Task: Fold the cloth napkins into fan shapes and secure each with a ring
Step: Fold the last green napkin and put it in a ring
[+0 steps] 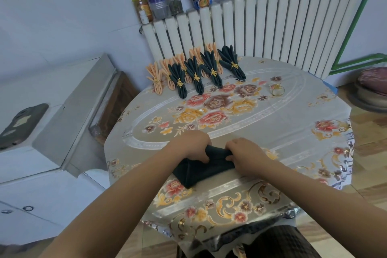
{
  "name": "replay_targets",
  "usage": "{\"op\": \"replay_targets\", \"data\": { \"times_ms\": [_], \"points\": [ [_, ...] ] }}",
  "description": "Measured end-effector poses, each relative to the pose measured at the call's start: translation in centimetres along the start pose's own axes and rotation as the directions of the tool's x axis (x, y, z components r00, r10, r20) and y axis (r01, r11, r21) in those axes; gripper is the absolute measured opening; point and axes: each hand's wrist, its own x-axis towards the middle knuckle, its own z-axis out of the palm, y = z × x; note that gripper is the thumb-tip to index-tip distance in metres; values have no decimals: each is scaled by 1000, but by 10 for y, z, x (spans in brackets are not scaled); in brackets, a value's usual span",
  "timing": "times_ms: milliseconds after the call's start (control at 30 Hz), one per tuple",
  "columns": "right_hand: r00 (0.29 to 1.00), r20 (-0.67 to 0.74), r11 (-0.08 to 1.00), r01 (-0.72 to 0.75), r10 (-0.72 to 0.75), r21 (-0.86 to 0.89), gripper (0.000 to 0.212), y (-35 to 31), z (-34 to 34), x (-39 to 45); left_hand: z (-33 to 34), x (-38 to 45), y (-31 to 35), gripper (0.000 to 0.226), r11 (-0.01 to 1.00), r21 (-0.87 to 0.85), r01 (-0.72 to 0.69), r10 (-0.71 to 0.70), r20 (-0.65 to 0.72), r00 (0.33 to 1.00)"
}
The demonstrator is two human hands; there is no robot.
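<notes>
A dark green napkin (196, 170) lies near the front edge of the round table, its far edge bunched into pleats. My left hand (191, 144) pinches the pleats at their left end and my right hand (246, 154) pinches them at the right end. One loose gold ring (278, 90) lies on the cloth at the right back. At the far edge stand several folded dark green fans (212, 72) with gold rings, and behind them several peach fans (156, 77), also ringed.
The table wears a grey floral tablecloth (282, 123). A white radiator (261, 23) stands behind it, with jars and bottles (159, 2) on top. A white cabinet (41, 132) is to the left, a cushioned stool (372, 88) to the right.
</notes>
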Motion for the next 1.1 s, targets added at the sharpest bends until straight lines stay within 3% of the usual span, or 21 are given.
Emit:
{"op": "replay_targets", "data": {
  "times_ms": [133, 200, 333, 467, 600, 867, 1100],
  "points": [
    [942, -335, 998, 30, -8, 62, 13, 6, -3, -4, -15, -16, 12, 13, 939, 341, 45, 74, -327, 942],
    [920, -393, 988, 78, -19, 135, 11, 5, -4, -9, -14, -27, 19, 13, 922, 374, 101, 55, -384, 922],
    [966, -252, 959, 124, -58, 256, 7, 5, 8, -23, 13, -41, 31, 10, 937, 330, 113, -18, -278, 960],
    [983, -184, 929, 96, -31, 358, 11, 8, 12, -30, 28, -51, 27, 21, 989, 73, 126, -114, -152, 982],
    [992, -122, 898, 52, 2, 438, 12, 9, 8, -31, 28, -56, 8, 29, 974, -143, 175, -184, -54, 981],
    [982, -190, 917, 88, -14, 388, 22, 8, 11, -34, 25, -50, -21, 54, 940, -152, 305, -295, 84, 952],
    [985, -170, 916, 57, 12, 398, 26, 4, 14, -31, 46, -46, -43, 45, 803, -497, 328, -329, 88, 940]
  ]
}}
